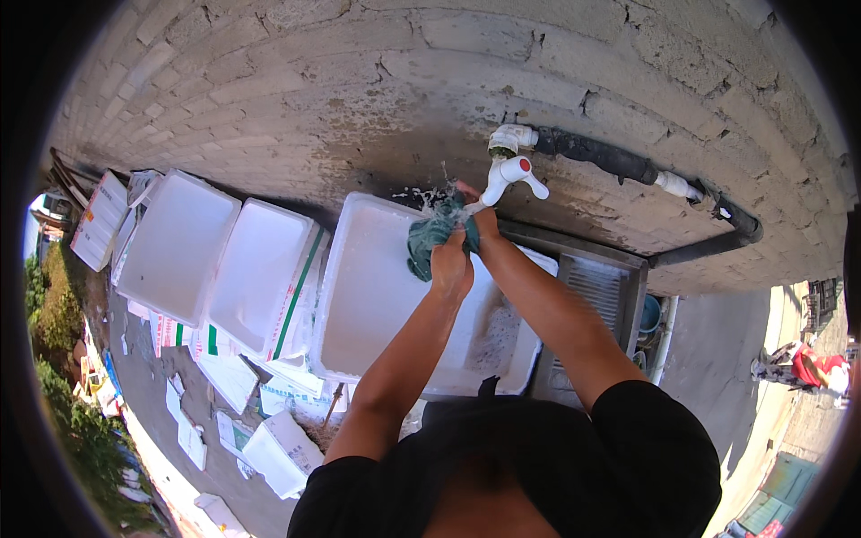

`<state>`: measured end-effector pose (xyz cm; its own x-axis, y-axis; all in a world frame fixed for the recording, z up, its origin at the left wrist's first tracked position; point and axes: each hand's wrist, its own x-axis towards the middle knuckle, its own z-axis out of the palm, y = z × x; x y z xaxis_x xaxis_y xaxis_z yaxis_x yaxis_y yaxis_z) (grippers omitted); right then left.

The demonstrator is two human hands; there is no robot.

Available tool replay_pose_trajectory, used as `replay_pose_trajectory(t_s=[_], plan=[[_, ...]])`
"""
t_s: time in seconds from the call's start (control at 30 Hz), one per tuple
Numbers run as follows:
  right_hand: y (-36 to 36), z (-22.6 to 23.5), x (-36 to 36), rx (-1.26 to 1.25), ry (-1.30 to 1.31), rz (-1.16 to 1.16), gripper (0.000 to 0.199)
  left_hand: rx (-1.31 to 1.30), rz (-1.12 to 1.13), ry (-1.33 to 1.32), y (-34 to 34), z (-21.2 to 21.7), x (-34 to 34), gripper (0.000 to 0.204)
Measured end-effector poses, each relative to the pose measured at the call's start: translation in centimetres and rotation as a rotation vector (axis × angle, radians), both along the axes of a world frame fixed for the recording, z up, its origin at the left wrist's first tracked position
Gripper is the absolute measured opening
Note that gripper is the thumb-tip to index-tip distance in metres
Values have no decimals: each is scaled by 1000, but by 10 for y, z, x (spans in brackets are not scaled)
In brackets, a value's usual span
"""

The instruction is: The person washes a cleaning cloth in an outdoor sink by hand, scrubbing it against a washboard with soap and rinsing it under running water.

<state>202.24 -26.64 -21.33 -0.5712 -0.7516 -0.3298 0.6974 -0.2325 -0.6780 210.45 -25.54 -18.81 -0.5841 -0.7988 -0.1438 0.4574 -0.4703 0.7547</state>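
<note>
A wet dark green cloth (425,242) is bunched up over a large white foam box (354,269), under a white plastic tap (508,179). Water runs from the spout and splashes up off the cloth. My left hand (451,267) is closed on the cloth's near side. My right hand (485,221) grips its right side, close beneath the spout, and the tap hides part of that hand. Below the cloth, a thin layer of foamy water lies in the box's near right corner.
A grey ribbed washboard sink (596,287) stands right of the box. To the left are two more white foam boxes (179,247) (260,269), and broken foam pieces (282,453) litter the ground. Behind rises a block wall (296,99) carrying a black-wrapped pipe (596,154).
</note>
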Motion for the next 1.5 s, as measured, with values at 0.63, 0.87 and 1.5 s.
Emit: replay_pose_trajectory(t_s=[0.63, 0.87, 1.5], plan=[[16, 50, 28, 393, 881, -64, 21, 433, -72, 87, -36, -3, 14, 29], [19, 36, 70, 207, 902, -79, 42, 379, -125, -99, -50, 17, 24, 26], [15, 24, 66, 173, 615, -287, 27, 563, 271, 310, -68, 27, -6, 25]])
